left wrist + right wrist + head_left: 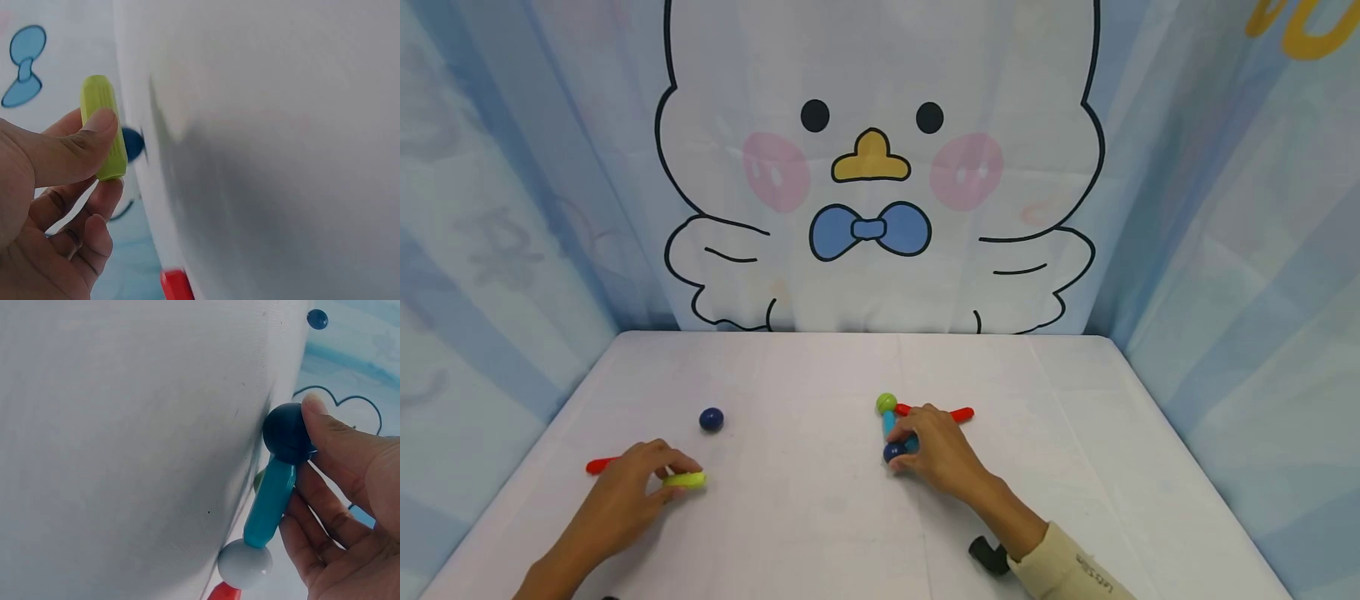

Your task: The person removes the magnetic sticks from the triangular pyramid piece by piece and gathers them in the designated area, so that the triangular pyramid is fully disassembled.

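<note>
My left hand (632,496) pinches a yellow-green ribbed rod (103,128) between thumb and fingers, at the left of the table. A red rod (601,466) lies by that hand, partly hidden behind it. Past its fingers sits a loose dark blue ball (711,419). With thumb and fingers, my right hand (936,450) holds another dark blue ball (286,432), the corner of a joined shape. From this ball a blue rod (270,503) runs to a white ball (245,564), where a red rod (224,592) starts. A second blue rod (889,423) reaches a green ball (887,403). The hand covers part of the shape.
The white table (790,517) has a curtain (880,292) with a printed cartoon bird behind it, and fabric at both sides. A black angled piece (988,554) lies by the right sleeve (1067,567).
</note>
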A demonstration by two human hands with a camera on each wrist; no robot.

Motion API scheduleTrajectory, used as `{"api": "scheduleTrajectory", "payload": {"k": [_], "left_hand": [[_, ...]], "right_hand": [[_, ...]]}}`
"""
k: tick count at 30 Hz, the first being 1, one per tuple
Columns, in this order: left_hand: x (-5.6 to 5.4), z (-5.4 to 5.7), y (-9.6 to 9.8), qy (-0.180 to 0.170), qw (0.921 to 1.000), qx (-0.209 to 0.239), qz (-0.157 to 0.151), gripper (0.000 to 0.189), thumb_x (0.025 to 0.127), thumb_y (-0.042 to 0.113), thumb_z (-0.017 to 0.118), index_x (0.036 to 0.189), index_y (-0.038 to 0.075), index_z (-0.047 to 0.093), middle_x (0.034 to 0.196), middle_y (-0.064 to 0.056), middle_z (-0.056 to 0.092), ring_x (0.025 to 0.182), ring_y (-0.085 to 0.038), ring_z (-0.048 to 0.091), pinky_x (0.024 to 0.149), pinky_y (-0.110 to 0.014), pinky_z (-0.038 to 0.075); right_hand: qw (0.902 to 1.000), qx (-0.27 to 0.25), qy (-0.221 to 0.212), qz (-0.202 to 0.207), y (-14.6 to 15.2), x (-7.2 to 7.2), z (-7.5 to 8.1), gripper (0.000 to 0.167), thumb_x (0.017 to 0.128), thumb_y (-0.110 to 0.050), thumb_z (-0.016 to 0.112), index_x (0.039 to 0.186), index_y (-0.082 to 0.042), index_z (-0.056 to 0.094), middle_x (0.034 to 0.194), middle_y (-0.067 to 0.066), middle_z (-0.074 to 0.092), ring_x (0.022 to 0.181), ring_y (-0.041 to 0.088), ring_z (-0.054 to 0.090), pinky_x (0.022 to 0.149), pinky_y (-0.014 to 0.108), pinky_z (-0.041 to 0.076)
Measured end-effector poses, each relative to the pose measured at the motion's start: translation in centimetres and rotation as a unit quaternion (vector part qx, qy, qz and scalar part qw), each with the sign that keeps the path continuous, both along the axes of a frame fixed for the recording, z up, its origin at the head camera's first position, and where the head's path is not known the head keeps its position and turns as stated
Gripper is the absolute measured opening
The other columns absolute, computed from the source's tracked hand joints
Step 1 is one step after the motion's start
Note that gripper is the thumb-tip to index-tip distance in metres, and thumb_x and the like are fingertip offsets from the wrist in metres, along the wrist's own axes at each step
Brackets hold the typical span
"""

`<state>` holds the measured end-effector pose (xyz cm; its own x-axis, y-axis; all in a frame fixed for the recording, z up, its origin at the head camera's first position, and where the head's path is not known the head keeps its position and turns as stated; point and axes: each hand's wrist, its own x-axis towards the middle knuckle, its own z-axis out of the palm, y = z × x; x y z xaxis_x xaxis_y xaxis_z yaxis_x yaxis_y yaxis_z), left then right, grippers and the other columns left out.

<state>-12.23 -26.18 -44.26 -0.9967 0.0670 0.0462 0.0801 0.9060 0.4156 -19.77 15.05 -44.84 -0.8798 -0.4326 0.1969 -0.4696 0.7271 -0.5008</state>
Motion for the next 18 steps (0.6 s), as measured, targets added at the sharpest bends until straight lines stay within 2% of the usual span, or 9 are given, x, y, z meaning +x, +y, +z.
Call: {"api": "scheduleTrajectory", "payload": {"k": [3,6,11,16,18], "left_hand": [[0.6,-0.2,-1.8,0.019,0.9997,-0.008,0.01,0.031,0.081,0.003,0.09,0.104,0.021,0.081,0.096,0.007,0.07,0.088,-0.016,0.057,0.074,-0.025,0.052],[1.2,-0.4,-3.5,0.034,0.9991,-0.018,0.016,0.029,0.08,0.002,0.09,0.103,0.019,0.081,0.096,0.005,0.071,0.085,-0.016,0.057,0.072,-0.025,0.05],[1.7,-0.7,-6.0,0.013,0.9988,-0.032,0.036,0.029,0.081,0.007,0.09,0.106,0.016,0.081,0.101,0.0,0.072,0.086,-0.019,0.058,0.071,-0.027,0.05],[2.5,-1.2,-7.8,-0.013,0.9975,-0.034,0.06,0.031,0.081,0.008,0.09,0.109,0.009,0.078,0.098,-0.003,0.071,0.085,-0.021,0.057,0.071,-0.031,0.054],[2.6,-1.3,-8.4,-0.021,0.9965,-0.038,0.071,0.032,0.08,0.006,0.09,0.109,0.006,0.077,0.098,-0.006,0.071,0.085,-0.022,0.058,0.073,-0.038,0.059]], "right_hand": [[1.0,0.0,-0.001,0.0,0.0,0.0,-0.1,0.028,0.075,-0.018,0.097,0.099,-0.014,0.083,0.093,-0.006,0.079,0.093,0.014,0.061,0.083,0.029,0.054],[1.0,0.0,-0.001,0.001,0.0,0.0,-0.1,0.027,0.076,-0.018,0.097,0.099,-0.015,0.084,0.093,-0.006,0.079,0.093,0.015,0.061,0.083,0.029,0.054],[1.0,0.0,0.002,0.002,0.0,0.0,-0.2,0.027,0.075,-0.017,0.097,0.099,-0.015,0.084,0.093,-0.006,0.079,0.093,0.015,0.061,0.082,0.029,0.054],[1.0,-0.005,0.003,0.003,0.0,0.0,-0.2,0.027,0.075,-0.017,0.097,0.099,-0.014,0.084,0.093,-0.007,0.079,0.092,0.014,0.061,0.082,0.029,0.054],[1.0,-0.007,0.003,0.003,0.0,0.0,-0.2,0.028,0.075,-0.017,0.097,0.099,-0.014,0.084,0.093,-0.006,0.08,0.093,0.014,0.06,0.083,0.029,0.054]]}}
